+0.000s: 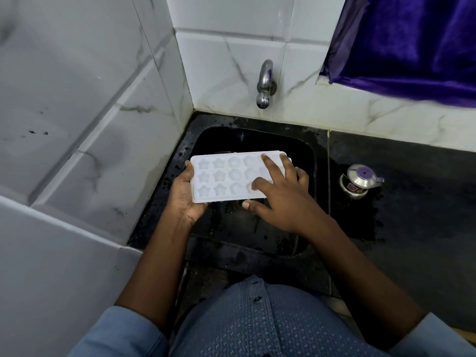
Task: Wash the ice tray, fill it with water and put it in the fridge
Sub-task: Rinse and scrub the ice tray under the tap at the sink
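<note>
Holding the ice tray above the basin of the black sink with both hands, roughly level, cavities facing up. Gripping its left short end with the left hand: thumb hooked over the top rim, palm and curled fingers underneath. Resting the right hand across the tray's right part, fingers spread and mostly straight, 2 fingertips reaching the far rim, another pressing into a cavity of the near row, thumb touching the near long edge; touching rather than clasping, so not closed round anything.

Showing 3 rows of moulded cavities in the white plastic, stars toward the left end and rounder flower shapes toward the middle; covering the rightmost ones with the right hand.

Keeping the tray below and in front of the tap, a chrome spout fixed to the marble-patterned tiled wall behind the sink. Around the basin, a black counter, speckled wet near the rim. On that counter, right of the sink and well apart from the tray, a small steel pot with a purple knob on its lid. At upper right, a purple cloth draped down to the ledge. Along the bottom edge, a blue buttoned shirt between both bare forearms.
</note>
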The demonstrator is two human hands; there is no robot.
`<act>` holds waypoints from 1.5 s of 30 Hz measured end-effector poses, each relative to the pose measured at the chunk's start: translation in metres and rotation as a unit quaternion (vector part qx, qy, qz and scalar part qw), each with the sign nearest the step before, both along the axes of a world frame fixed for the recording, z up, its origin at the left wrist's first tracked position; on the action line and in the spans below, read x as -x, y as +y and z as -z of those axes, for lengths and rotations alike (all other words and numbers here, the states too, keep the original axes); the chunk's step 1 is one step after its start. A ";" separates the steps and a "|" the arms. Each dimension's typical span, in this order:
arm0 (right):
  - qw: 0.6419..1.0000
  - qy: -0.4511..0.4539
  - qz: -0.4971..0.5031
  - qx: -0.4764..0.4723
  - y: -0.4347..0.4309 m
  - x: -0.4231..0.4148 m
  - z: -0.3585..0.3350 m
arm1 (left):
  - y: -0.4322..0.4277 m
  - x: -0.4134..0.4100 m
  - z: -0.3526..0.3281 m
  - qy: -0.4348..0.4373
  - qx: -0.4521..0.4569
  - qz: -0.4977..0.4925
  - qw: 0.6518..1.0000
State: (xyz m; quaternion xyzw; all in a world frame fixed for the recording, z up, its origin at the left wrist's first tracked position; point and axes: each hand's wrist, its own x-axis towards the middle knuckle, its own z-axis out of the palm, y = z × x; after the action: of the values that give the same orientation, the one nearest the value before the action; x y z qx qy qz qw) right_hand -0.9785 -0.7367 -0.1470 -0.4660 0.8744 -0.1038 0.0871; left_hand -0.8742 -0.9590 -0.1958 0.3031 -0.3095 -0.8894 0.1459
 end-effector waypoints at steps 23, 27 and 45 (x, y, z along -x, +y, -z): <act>0.998 -0.036 -0.035 0.026 -0.004 -0.001 -0.004 | 0.009 0.003 -0.002 0.008 -0.012 0.013 1.000; 0.997 -0.034 -0.067 -0.006 -0.014 -0.006 -0.001 | 0.012 0.002 -0.001 0.023 -0.016 0.030 0.999; 0.998 -0.014 -0.060 0.000 -0.021 -0.006 0.001 | 0.009 0.002 -0.007 0.022 -0.033 0.024 0.999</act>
State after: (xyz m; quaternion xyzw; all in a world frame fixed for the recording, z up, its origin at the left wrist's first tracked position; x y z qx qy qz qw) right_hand -0.9720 -0.7579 -0.1479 -0.5159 0.8436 -0.1046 0.1058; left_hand -0.8758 -0.9496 -0.1891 0.2810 -0.2837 -0.9088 0.1207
